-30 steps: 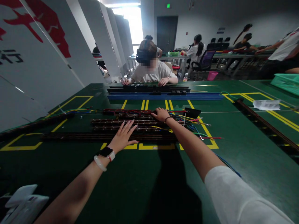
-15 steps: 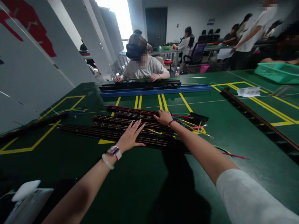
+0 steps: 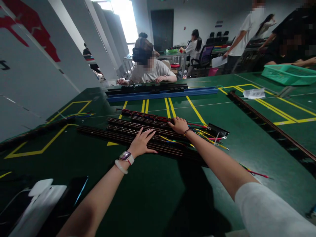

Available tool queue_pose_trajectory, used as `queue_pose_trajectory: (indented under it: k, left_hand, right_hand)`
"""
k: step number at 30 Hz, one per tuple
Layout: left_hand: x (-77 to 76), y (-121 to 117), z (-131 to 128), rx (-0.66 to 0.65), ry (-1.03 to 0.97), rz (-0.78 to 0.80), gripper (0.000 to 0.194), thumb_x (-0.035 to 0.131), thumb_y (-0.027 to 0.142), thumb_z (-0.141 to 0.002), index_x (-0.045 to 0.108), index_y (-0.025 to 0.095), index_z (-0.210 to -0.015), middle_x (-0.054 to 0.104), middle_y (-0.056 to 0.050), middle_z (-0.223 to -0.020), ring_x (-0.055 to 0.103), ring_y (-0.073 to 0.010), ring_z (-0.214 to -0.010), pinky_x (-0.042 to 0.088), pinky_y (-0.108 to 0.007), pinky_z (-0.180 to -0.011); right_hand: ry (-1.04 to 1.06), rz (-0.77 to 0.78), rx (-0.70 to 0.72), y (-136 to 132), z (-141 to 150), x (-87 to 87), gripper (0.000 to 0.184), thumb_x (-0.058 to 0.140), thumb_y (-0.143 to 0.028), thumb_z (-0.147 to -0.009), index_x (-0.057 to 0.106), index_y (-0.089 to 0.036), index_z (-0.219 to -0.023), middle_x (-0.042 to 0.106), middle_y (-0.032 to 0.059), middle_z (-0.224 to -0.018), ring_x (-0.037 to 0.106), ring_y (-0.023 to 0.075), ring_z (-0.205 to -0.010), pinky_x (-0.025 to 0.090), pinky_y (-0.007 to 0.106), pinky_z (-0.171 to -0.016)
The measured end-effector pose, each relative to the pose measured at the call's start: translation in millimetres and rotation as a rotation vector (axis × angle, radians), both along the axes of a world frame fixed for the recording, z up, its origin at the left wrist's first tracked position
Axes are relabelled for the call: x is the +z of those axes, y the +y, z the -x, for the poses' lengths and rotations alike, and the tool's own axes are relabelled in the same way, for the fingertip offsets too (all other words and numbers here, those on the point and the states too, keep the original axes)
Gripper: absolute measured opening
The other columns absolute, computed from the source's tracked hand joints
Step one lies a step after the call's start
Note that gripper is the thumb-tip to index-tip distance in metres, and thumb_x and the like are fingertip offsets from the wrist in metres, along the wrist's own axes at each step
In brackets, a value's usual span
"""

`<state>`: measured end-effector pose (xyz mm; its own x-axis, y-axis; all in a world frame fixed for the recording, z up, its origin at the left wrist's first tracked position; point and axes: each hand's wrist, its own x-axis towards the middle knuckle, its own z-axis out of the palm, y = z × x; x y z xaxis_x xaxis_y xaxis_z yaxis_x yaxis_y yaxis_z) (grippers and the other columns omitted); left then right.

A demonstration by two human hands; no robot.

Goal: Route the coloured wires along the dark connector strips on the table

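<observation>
Several long dark rails (image 3: 118,131) lie side by side on the green table, with thin metallic lines along them. My left hand (image 3: 142,142) rests across the near rails, fingers spread and palm down; a watch (image 3: 125,156) and a pale bangle (image 3: 121,167) are on that wrist. My right hand (image 3: 179,125) lies over the far rails near their right end, its fingers bent over the edge; how firmly they grip is hidden. Yellow, red, green and blue wires (image 3: 204,135) with metal ring ends come out at the right, partly behind my right forearm.
Across the table a person (image 3: 150,65) sits behind blue and black rails (image 3: 160,95). A long brown rail (image 3: 271,125) lies at the right, near a clear plastic bag (image 3: 254,93) and a green basket (image 3: 288,75). Another dark wired rail (image 3: 37,131) is at the left. Yellow tape marks the tabletop.
The view has shifted slightly, so hands and rails appear a little further right. Both hands stay on the rails, and the rails look slightly drawn together or turned.
</observation>
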<state>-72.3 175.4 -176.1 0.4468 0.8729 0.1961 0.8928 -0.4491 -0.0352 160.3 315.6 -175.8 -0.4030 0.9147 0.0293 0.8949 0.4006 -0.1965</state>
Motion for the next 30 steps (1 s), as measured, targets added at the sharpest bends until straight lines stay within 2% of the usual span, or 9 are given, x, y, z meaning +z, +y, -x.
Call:
queue_pose_trajectory:
  k: [6, 11, 20, 30]
  left_hand:
    - [0.8, -3, -28, -0.048, -0.056, 0.017, 0.105, 0.039, 0.083, -0.064, 0.028, 0.014, -0.143, 0.029, -0.009, -0.145, 0.028, -0.0204, -0.135, 0.0, -0.041, -0.119]
    - [-1.2, -1, -69, -0.138, -0.099, 0.021, 0.109, 0.035, 0.087, -0.061, 0.029, 0.015, -0.143, 0.026, -0.008, -0.147, 0.025, -0.0214, -0.136, 0.0, -0.04, -0.118]
    - [-6.3, 19, -172, -0.369, -0.188, -0.005, 0.111, 0.039, 0.086, -0.059, 0.028, 0.016, -0.143, 0.028, -0.009, -0.146, 0.023, -0.0231, -0.136, -0.001, -0.039, -0.118]
    - [-10.1, 53, -289, -0.625, -0.203, -0.07, 0.098, 0.046, 0.076, -0.067, 0.031, 0.013, -0.141, 0.027, -0.009, -0.146, 0.023, -0.0239, -0.136, -0.002, -0.043, -0.116]
  right_hand:
    - [-0.028, -0.011, -0.068, -17, -32, 3.4, 0.053, 0.031, -0.057, -0.092, 0.051, -0.018, -0.12, 0.051, 0.012, -0.119, 0.047, 0.0276, -0.108, 0.033, 0.04, -0.093]
    - [-0.061, -0.021, -0.156, -37, -78, 6.0, 0.05, 0.032, -0.054, -0.092, 0.051, -0.017, -0.12, 0.053, 0.0115, -0.117, 0.048, 0.0281, -0.107, 0.034, 0.041, -0.091]
    - [-0.155, -0.001, -0.343, -71, -208, 10.9, 0.057, 0.026, -0.056, -0.093, 0.047, -0.016, -0.129, 0.052, 0.0126, -0.122, 0.05, 0.0272, -0.109, 0.037, 0.039, -0.093]
    - [-0.232, -0.025, -0.553, -95, -340, 1.5, 0.068, 0.016, -0.062, -0.089, 0.047, -0.016, -0.129, 0.054, 0.0147, -0.118, 0.054, 0.0301, -0.103, 0.041, 0.042, -0.09]
